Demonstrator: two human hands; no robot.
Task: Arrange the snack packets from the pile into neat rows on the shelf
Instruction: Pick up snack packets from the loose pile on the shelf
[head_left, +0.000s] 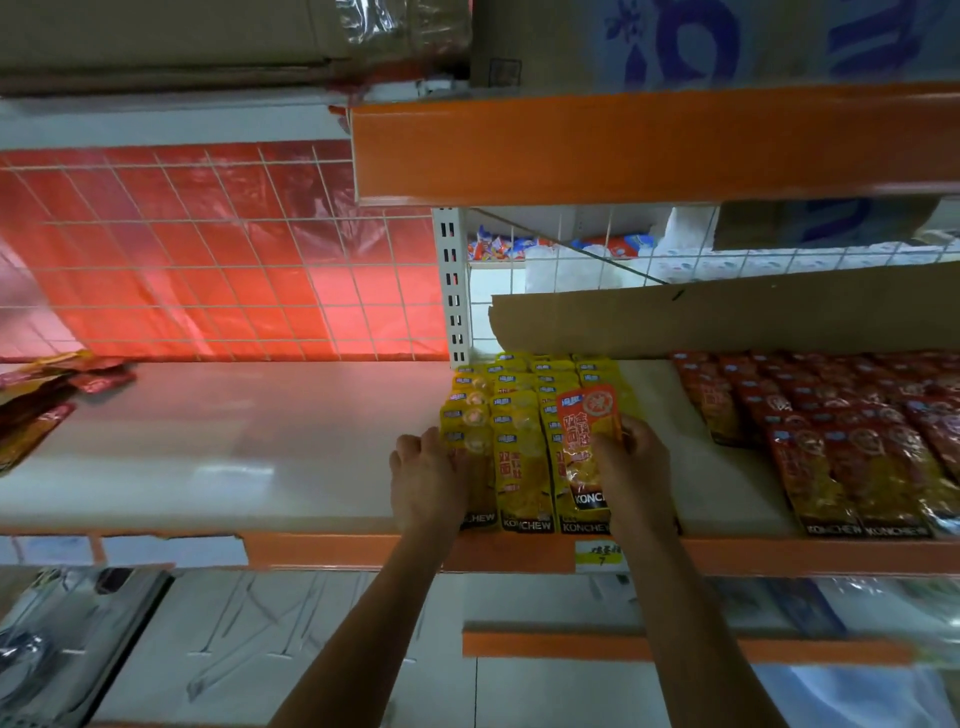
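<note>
Many yellow KONCHEW packets (522, 467); left hand (431, 480) rests on them, right hand (636, 467) grips an orange packet (587, 436)

We see yellow packets (519, 441) w/ KONCHEW on black bottom strips, laid flat in overlapping rows running front to back on the white shelf (234, 447). One orange packet (587, 441) sits atop them, slightly tilted, on the right side of the block. Red packets (857, 452) lie in similar overlapping rows further right, w/ a bare strip between. A loose pile (41, 400) of red/gold packets sits far left, well apart.
</note>
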